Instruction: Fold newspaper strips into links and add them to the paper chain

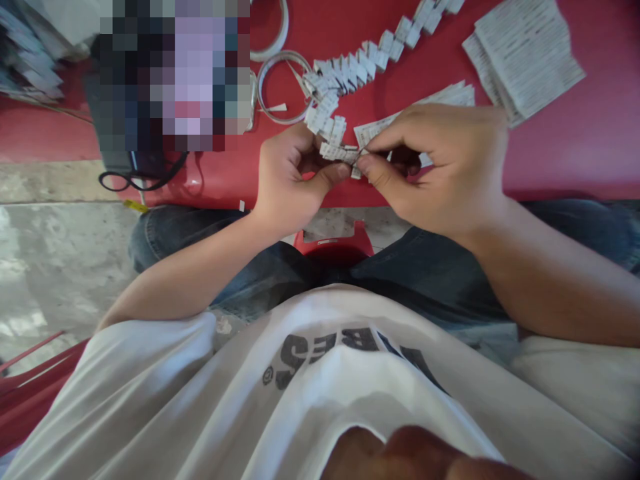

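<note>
Thumb and forefinger of the right hand [443, 167] pinch a small piece of paper at the near end of a folded-paper chain [327, 120], and the left hand [293, 177] grips that same end between its thumb and curled fingers, so the two thumbs point at each other just apart. From between the hands the chain of printed, interlocked links bends away, then runs in a zigzag beyond the right hand and out of view at the far edge. Just beyond the right hand, partly covered by it, lie printed paper strips [445, 97]; farther out to its right sits a stack of larger printed sheets [525, 60]. Beyond the left hand are two pale rings, the nearer ring [259, 90] beside the chain and the farther ring [286, 27] next to it. Left of the left hand, a dark object [103, 100] is partly hidden by a pixelated patch, with a black cable [167, 180] looping near it. All these rest on a red table [545, 167].
</note>
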The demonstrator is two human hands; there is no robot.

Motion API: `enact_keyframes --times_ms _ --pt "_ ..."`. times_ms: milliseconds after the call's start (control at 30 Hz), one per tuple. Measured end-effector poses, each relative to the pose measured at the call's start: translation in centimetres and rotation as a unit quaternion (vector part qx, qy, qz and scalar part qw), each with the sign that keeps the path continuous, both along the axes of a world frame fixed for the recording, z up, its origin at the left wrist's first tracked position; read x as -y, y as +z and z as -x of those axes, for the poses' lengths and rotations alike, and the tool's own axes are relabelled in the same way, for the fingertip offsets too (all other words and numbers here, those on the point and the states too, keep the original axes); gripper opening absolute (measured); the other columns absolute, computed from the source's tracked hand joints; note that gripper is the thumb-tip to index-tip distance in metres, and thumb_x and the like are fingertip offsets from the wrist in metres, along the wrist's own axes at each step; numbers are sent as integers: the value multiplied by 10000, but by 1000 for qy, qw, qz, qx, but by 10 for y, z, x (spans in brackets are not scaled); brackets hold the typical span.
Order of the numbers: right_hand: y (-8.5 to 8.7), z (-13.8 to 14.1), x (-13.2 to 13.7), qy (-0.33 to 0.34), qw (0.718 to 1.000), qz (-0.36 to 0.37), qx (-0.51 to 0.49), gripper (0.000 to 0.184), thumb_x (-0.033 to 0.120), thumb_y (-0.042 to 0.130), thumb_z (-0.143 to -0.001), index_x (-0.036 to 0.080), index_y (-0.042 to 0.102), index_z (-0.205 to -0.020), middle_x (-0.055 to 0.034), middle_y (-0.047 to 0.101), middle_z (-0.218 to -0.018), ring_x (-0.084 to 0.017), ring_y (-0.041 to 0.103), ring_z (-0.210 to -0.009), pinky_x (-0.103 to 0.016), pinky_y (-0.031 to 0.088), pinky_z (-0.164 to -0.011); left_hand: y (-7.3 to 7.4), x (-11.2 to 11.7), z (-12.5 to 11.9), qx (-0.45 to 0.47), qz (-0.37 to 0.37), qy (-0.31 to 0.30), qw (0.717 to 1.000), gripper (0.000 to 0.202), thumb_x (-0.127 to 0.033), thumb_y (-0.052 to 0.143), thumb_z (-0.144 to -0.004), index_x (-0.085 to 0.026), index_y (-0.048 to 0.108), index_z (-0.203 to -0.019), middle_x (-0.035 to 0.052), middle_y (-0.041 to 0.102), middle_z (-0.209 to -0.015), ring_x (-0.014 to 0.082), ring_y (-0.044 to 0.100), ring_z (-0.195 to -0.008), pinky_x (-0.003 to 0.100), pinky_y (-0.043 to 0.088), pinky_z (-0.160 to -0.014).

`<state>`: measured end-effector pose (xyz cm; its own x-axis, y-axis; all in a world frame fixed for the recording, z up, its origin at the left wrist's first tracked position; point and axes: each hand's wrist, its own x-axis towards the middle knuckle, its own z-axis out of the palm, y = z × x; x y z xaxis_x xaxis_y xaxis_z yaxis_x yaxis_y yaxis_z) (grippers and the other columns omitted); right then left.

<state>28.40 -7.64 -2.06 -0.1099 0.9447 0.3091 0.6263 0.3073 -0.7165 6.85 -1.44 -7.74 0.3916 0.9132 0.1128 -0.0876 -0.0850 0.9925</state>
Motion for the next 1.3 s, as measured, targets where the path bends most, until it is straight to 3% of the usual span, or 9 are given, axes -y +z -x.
enact_keyframes --times_ms 133,300,467,667,833,1100,1300 --pt "5 -3 1 0 1000 6 7 208 416 705 -1083 335 812 -924 -32 741 -818 -245 668 -745 -425 583 -734 0 1 -1 9 -33 9 999 426 -586 1009 -798 -259 758 -906 -8 793 -831 171 773 -773 337 637 -681" --pt "7 -5 -2 32 999 7 19 237 363 696 -1070 324 805 -864 -22 736 -818 -235 681 -749 -417 533 -716 -1 -1 0 -8 -35 8 999 415 -578 993 -822 -257 737 -882 -19 778 -821 159 762 -756 326 631 -675" --pt "-1 -3 -3 33 999 0 17 213 378 724 -1067 320 821 -887 -28 780 -839 -250 720 -802 -397 536 -694 1 0 -1 -22 -19 2 1000 410 -572 982 -835 -255 727 -888 -10 783 -834 171 776 -791 345 664 -743" --pt "-3 -3 -2 39 998 45 -2 223 444 726 -1083 312 808 -922 -59 783 -895 -275 738 -860 -403 551 -709 -6 -2 -2 -24 -34 29 999 411 -531 992 -823 -243 702 -861 -18 750 -786 140 718 -713 301 603 -652" --pt "-4 0 0 24 999 7 27 200 507 856 -985 314 806 -1003 -55 794 -917 -275 720 -842 -401 559 -691 -4 -1 0 -19 -22 26 999 414 -534 979 -853 -250 679 -882 -20 739 -819 153 740 -763 324 629 -684" --pt "-3 3 -1 -2 1000 3 -12 197 433 756 -1064 318 783 -906 -40 737 -853 -265 699 -823 -422 552 -771 4 2 -1 -34 -13 13 999 485 -660 918 -885 -257 647 -876 -14 687 -816 163 726 -790 357 630 -736" --pt "-5 3 -3 15 999 1 -47 167 319 847 -982 308 755 -844 -14 708 -786 -231 626 -714 -425 460 -721 0 2 -1 -42 -27 16 999 515 -688 933 -853 -260 648 -856 -7 694 -809 168 723 -782 362 622 -726"
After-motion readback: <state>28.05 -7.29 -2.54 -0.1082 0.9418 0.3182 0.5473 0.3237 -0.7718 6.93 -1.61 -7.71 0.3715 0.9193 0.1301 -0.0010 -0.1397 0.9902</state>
